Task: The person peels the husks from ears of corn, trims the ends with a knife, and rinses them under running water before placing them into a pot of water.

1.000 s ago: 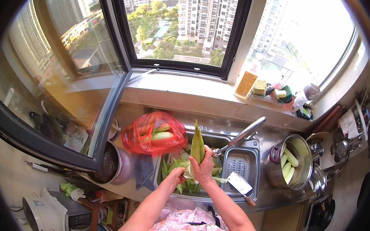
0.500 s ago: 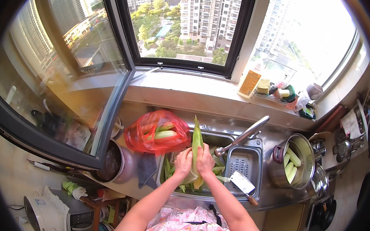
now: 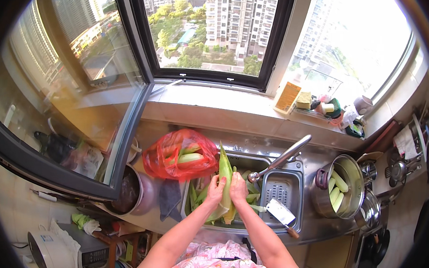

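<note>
A steel surface (image 3: pixel 316 226) is running under the window, with a sink (image 3: pixel 205 226) sunk into its middle and a perforated drain basket (image 3: pixel 280 190) filling the sink's right half. At the surface's right end a big steel pot (image 3: pixel 340 193) is standing with peeled corn cobs inside it. On the left edge of the sink a red plastic bag (image 3: pixel 179 154) is lying open, with more unhusked ears showing through it, and left of that a dark pot (image 3: pixel 133 193) is sitting near the surface's left end. Loose green husks (image 3: pixel 198 194) are piling up in the sink bowl.

Over the sink's near edge, both hands are clenching one ear of corn (image 3: pixel 225 176), held upright with its tip pointing toward the window: the left hand (image 3: pixel 215 191) is gripping its left side, the right hand (image 3: pixel 238 189) its right side, thumbs pressing into the green husk.

A cleaver (image 3: pixel 280 212) is lying on the sink's near right rim (blade flat, handle toward the person), just beside the right forearm. That looks like the main risk: an elbow swinging outward during a hard pull on the husk could knock it off the edge or catch the blade. The faucet (image 3: pixel 281 157) is slanting close above the ear, so a sharp tug could also bang knuckles into it.
</note>
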A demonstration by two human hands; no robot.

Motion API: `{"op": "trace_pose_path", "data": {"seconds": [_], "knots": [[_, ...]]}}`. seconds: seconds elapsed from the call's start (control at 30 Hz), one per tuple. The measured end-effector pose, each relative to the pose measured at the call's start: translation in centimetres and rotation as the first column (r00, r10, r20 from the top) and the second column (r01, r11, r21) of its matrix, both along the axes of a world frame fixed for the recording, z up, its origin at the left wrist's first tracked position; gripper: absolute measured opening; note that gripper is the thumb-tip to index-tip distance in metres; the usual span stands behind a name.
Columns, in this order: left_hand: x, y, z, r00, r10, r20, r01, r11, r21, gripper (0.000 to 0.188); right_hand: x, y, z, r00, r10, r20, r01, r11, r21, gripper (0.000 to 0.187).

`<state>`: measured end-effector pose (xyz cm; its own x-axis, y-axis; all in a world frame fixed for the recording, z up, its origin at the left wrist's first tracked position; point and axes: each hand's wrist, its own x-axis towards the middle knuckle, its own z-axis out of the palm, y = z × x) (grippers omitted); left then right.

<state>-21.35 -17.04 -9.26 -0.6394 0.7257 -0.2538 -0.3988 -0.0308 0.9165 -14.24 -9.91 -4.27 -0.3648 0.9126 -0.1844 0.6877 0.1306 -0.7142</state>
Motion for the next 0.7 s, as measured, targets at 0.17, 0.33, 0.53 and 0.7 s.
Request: {"op": "trace_pose_path", "data": {"seconds": [0.17, 0.33, 0.53, 0.7], "knots": [[-0.5, -0.2, 1.4, 0.989, -0.138, 0.052, 0.136, 0.990, 0.036, 0.042, 0.2, 1.0, 2.4, 0.999, 0.052, -0.005, -0.051, 0.998, 0.029, 0.044], [-0.3, -0.1, 2.2, 0.962, -0.238, 0.134, 0.227, 0.969, 0.094, 0.041, -1.0, 1.9, 2.2, 0.990, 0.025, -0.137, 0.017, 0.954, 0.299, 0.040], [-1.0, -0.5, 2.1, 0.941, -0.304, 0.150, 0.276, 0.944, 0.181, 0.042, -1.5, 1.6, 1.9, 0.970, -0.040, -0.238, 0.104, 0.959, 0.264, 0.033], [-1.3, -1.0, 1.2, 0.926, -0.310, 0.216, 0.271, 0.944, 0.189, 0.044, -2.0, 2.0, 1.3, 0.980, -0.071, -0.187, 0.114, 0.967, 0.228, 0.031]]}}
